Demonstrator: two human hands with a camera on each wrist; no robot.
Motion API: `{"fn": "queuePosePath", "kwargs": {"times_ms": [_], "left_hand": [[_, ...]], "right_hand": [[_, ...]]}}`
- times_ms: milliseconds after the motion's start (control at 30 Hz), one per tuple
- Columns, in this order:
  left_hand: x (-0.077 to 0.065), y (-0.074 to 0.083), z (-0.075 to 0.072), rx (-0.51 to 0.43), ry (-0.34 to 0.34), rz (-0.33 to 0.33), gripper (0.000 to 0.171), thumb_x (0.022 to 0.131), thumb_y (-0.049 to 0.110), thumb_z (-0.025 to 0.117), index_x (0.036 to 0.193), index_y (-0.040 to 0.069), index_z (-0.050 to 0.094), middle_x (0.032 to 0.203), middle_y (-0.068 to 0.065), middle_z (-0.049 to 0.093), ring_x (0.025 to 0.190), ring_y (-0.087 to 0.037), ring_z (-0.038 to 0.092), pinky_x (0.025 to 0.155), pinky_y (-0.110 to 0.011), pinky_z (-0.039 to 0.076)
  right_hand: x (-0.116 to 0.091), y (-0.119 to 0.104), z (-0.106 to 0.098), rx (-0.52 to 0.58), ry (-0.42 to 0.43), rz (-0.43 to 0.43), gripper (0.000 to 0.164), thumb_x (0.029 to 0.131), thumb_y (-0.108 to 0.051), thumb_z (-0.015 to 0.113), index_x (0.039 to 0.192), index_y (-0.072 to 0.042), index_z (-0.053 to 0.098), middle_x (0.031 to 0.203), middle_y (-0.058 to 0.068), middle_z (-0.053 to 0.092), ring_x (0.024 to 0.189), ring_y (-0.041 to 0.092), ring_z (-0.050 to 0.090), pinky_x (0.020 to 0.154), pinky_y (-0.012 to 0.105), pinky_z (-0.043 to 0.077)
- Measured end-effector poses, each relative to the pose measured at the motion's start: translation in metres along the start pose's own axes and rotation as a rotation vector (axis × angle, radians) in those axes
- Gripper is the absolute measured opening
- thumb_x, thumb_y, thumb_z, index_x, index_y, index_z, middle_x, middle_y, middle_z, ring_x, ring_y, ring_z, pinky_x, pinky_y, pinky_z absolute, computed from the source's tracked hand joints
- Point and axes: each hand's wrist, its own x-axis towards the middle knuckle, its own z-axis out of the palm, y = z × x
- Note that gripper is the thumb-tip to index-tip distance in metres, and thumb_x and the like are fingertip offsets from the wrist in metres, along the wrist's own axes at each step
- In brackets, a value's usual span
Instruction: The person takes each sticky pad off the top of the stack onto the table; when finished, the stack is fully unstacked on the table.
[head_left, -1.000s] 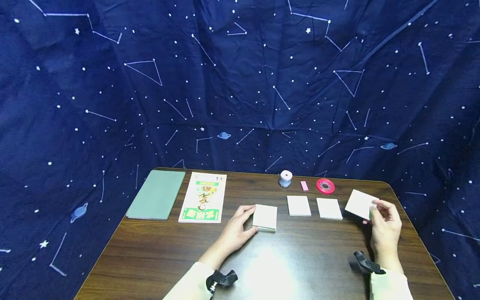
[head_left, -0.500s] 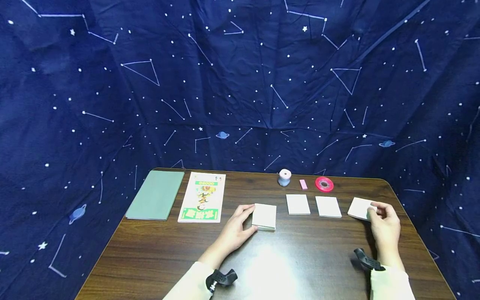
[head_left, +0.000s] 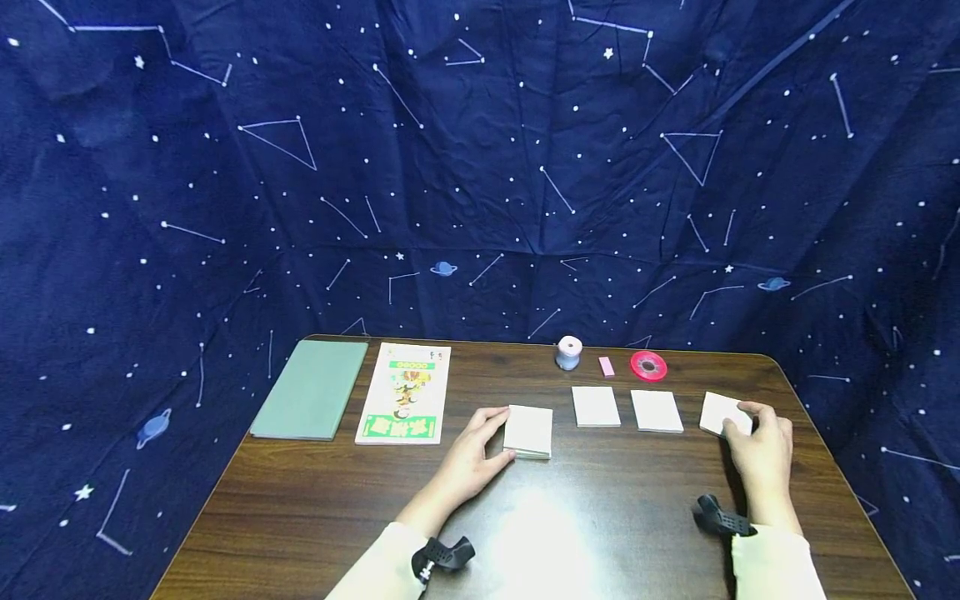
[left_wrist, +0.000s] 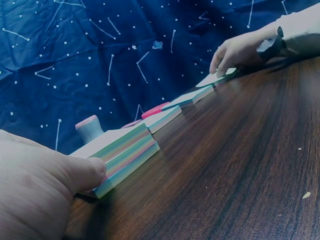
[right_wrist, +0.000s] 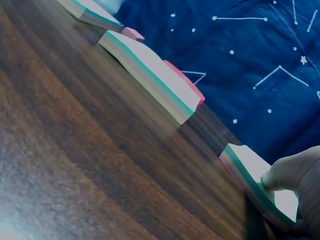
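Note:
In the head view, my left hand [head_left: 465, 471] holds a stack of sticky note pads [head_left: 528, 428] by its left side. The thumb [left_wrist: 92, 172] lies along the near edge; two layers with coloured edges show in the left wrist view. Far to the right, my right hand [head_left: 763, 457] grips another sticky note pad [head_left: 720, 412]. Its thumb [right_wrist: 280, 175] presses on the white top, while the other fingers are mostly hidden at the far side. Between the hands lie two more white-topped pads, a left one [head_left: 596, 407] and a right one [head_left: 657, 411], which neither hand touches.
Behind the pads stand a spool of ribbon [head_left: 568, 353], a small pink block [head_left: 607, 367] and a red ring-shaped roll [head_left: 648, 365]. A green folder [head_left: 311, 388] and a printed booklet [head_left: 405, 393] lie at the left. A starry blue cloth [head_left: 480, 167] hangs behind the table [head_left: 315, 508].
The right hand has brought its pad down from a raised, tilted pose to lie nearly flat at the row's right end. The left hand and its stack stay in place.

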Motion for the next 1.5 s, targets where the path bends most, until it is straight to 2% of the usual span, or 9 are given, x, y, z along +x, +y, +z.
{"fn": "queuePosePath", "kwargs": {"times_ms": [300,567,700,900,1067,1200,1333,1500], "left_hand": [[0.0,0.001,0.0,0.006,0.0,-0.005,0.07,0.096,0.018,0.083,0.159,0.006,0.055,0.161,-0.005,0.054,0.153,-0.028,0.052,0.129,-0.051,0.041],[0.0,0.002,0.0,-0.003,0.008,-0.004,0.069,0.096,0.017,0.083,0.158,0.005,0.055,0.16,-0.006,0.054,0.153,-0.029,0.052,0.128,-0.053,0.041],[0.0,0.002,0.0,0.012,0.016,0.003,0.069,0.096,0.017,0.083,0.158,0.005,0.056,0.159,-0.006,0.055,0.151,-0.029,0.054,0.127,-0.053,0.043],[0.001,0.003,0.0,0.018,0.016,0.005,0.068,0.095,0.016,0.083,0.157,0.004,0.057,0.159,-0.007,0.056,0.151,-0.029,0.054,0.126,-0.052,0.044],[0.001,0.003,0.001,0.015,0.009,-0.001,0.068,0.096,0.016,0.083,0.157,0.005,0.056,0.159,-0.006,0.055,0.151,-0.029,0.054,0.127,-0.052,0.043],[0.0,0.003,0.002,0.012,0.004,-0.003,0.068,0.096,0.016,0.083,0.157,0.005,0.056,0.159,-0.006,0.055,0.152,-0.029,0.054,0.127,-0.051,0.044],[-0.002,0.004,0.001,-0.002,-0.003,-0.01,0.068,0.097,0.015,0.082,0.158,0.005,0.055,0.163,-0.008,0.052,0.154,-0.031,0.051,0.128,-0.053,0.042],[-0.002,0.004,-0.002,-0.002,-0.008,-0.008,0.068,0.098,0.015,0.081,0.159,0.005,0.053,0.17,-0.01,0.047,0.157,-0.035,0.047,0.13,-0.055,0.039]], "right_hand": [[0.002,0.001,0.002,-0.023,-0.013,-0.007,0.043,0.093,-0.009,0.068,0.133,0.009,0.065,0.131,0.042,0.049,0.132,0.058,0.04,0.108,0.067,0.032],[0.0,0.0,0.002,0.0,0.007,0.015,0.042,0.096,-0.014,0.063,0.134,0.004,0.065,0.132,0.04,0.048,0.129,0.059,0.042,0.104,0.067,0.033],[-0.002,-0.002,0.003,0.05,0.059,0.024,0.041,0.097,-0.014,0.062,0.133,0.006,0.064,0.128,0.037,0.05,0.127,0.057,0.043,0.102,0.064,0.034],[-0.005,-0.004,0.011,0.132,0.195,-0.019,0.033,0.096,-0.008,0.063,0.126,0.007,0.065,0.118,0.032,0.053,0.119,0.05,0.046,0.094,0.054,0.033],[-0.006,-0.011,0.01,0.139,0.278,-0.046,0.031,0.095,-0.008,0.066,0.123,0.006,0.067,0.117,0.031,0.051,0.121,0.053,0.045,0.099,0.06,0.033],[-0.008,-0.021,0.009,0.113,0.296,-0.06,0.03,0.096,-0.01,0.067,0.122,0.005,0.068,0.12,0.033,0.054,0.123,0.056,0.046,0.101,0.064,0.033],[-0.014,-0.044,0.015,0.098,0.202,-0.146,0.03,0.097,-0.009,0.069,0.124,0.005,0.067,0.119,0.033,0.058,0.118,0.055,0.048,0.095,0.062,0.035],[-0.03,-0.086,0.029,0.099,-0.03,-0.29,0.033,0.098,-0.008,0.072,0.129,0.002,0.066,0.119,0.029,0.058,0.108,0.046,0.055,0.088,0.049,0.041]]}}
